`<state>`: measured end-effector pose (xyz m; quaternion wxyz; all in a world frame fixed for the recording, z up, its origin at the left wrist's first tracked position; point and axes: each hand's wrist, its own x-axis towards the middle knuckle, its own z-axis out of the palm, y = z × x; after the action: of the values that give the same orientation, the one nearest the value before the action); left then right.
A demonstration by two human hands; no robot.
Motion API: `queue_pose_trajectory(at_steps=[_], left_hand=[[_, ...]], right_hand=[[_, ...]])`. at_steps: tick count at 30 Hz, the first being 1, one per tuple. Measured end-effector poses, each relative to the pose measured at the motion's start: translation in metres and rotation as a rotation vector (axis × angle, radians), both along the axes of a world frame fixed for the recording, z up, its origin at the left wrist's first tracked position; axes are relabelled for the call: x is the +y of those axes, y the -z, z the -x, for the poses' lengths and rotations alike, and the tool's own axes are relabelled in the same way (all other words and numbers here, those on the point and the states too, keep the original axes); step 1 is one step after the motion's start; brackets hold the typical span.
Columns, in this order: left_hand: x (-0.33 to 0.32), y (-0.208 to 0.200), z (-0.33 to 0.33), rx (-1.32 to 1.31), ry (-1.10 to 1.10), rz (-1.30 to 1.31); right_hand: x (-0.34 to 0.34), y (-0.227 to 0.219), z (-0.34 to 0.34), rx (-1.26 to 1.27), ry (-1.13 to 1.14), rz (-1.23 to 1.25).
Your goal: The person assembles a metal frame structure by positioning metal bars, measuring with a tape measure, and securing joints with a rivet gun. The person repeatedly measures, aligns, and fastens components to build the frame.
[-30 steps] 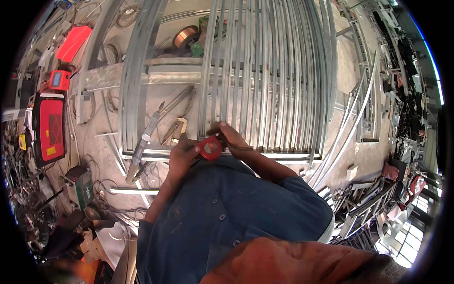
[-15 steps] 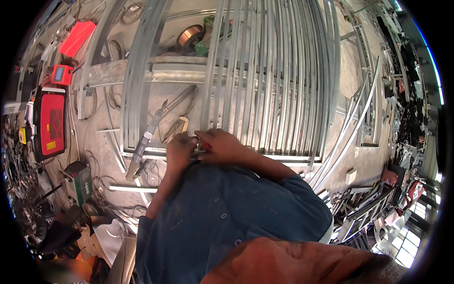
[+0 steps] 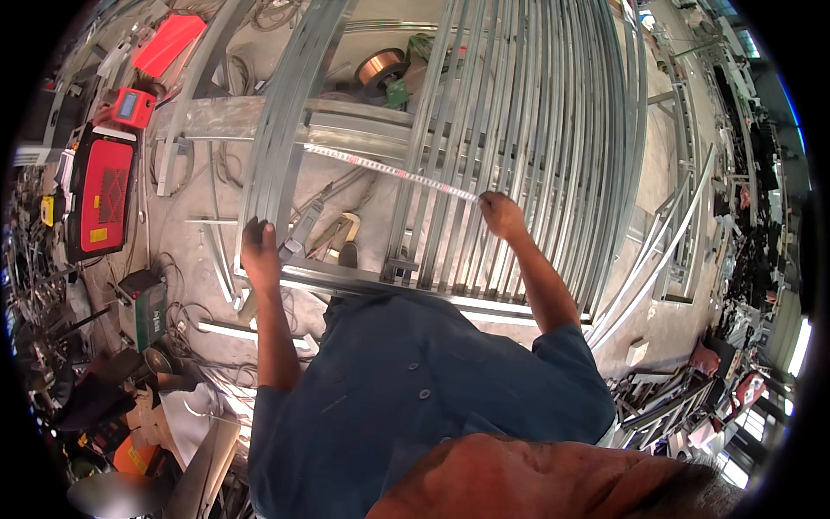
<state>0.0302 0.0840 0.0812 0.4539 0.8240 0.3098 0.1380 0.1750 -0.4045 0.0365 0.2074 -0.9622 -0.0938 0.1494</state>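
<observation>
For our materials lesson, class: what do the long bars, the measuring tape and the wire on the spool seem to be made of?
Long bars: bare metal, probably steel; grey shine, crisp edges.
Measuring tape: coated metal or plastic, unclear which; thin, pale, printed strip.
Wire: copper or copper-coated; orange-brown sheen.

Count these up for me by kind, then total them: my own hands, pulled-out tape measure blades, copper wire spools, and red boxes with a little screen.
Own hands: 2, the left hand and right hand
Tape measure blade: 1
Copper wire spool: 1
Red box with a screen: 1
Total: 5
</observation>
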Motion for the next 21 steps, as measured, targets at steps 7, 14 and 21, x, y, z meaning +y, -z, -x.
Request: queue_pose_trajectory(at_steps=[7,14,21], left_hand=[[0.000,0.043,0.056,0.219,0.041,-0.402],[-0.012,0.046,0.061,0.208,0.148,-0.505],[-0.010,0.051,0.061,0.247,0.158,-0.518]], right_hand=[[0.016,0.032,-0.089,0.027,0.021,0.189],[0.052,0.047,-0.130,0.130,0.079,0.269],[0.077,0.059,-0.143,0.103,0.097,0.282]])
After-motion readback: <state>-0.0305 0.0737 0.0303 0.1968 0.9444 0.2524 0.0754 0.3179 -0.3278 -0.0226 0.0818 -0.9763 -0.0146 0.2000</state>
